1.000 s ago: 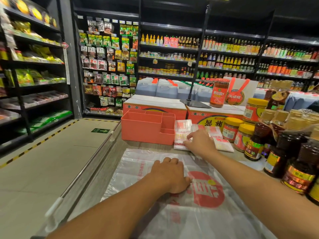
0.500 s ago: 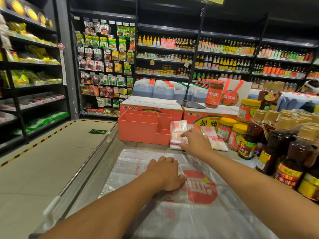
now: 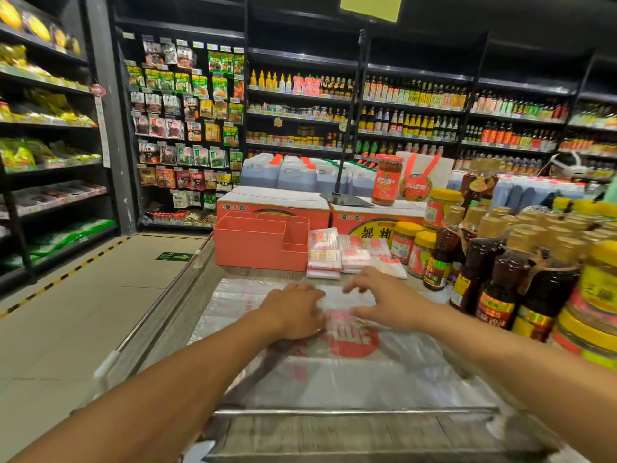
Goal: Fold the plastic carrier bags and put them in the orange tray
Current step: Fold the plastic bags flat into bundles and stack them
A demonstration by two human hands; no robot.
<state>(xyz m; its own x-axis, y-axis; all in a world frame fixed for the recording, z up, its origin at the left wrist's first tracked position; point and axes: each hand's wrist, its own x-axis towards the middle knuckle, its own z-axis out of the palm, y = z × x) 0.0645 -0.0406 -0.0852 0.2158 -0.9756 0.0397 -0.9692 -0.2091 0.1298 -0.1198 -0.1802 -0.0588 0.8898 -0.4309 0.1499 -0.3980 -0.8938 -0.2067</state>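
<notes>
A clear plastic carrier bag (image 3: 350, 372) with a red round logo lies spread flat on the counter in front of me. My left hand (image 3: 293, 312) rests on the bag's far part with fingers curled down onto the plastic. My right hand (image 3: 380, 299) hovers just right of it over the bag's far edge, fingers spread and blurred. Beyond the hands lie stacks of folded bags (image 3: 344, 255) on the counter. The orange tray (image 3: 260, 242), with several compartments, stands left of those stacks.
Dark sauce bottles (image 3: 494, 282) and yellow-lidded jars (image 3: 414, 248) crowd the counter's right side. Orange-and-white cartons (image 3: 277, 202) stand behind the tray. The counter's metal edge (image 3: 160, 302) runs along the left, with the aisle floor beyond. Stocked shelves line the back.
My right hand has come back from the folded stacks to the spread bag, now beside my left hand. The left hand stays on the bag.
</notes>
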